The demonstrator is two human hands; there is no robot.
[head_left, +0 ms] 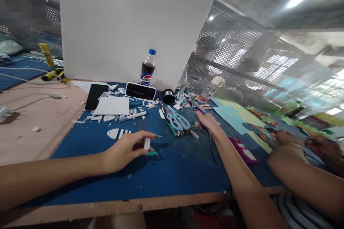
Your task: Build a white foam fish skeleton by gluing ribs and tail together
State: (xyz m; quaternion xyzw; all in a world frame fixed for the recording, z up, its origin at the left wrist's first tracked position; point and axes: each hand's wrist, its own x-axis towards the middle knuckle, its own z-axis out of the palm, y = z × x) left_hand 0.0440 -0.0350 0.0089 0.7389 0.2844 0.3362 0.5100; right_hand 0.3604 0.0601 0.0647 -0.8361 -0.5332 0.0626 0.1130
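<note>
Between the thumb and fingers of my left hand (120, 153) is a small white block (147, 144), held just above the blue mat. Thin teal tips show at those fingertips. Just behind this hand lies a white fish-skeleton shape (113, 134) with a pointed head and separate rib strips, partly covered by the hand. My right hand (208, 121) reaches farther out and is wrapped round a blue tool (197, 107) with a dark cord running toward the table edge; its kind is not clear. Light-blue scissors (177, 118) lie to the left of that hand.
White offcuts, a white board piece (113, 105), phones (96, 96), a wire spool (168, 96) and a cola bottle (147, 68) stand at the back before a white panel (129, 25). A pink pouch (243, 149) and another person's hands (288, 139) are at right.
</note>
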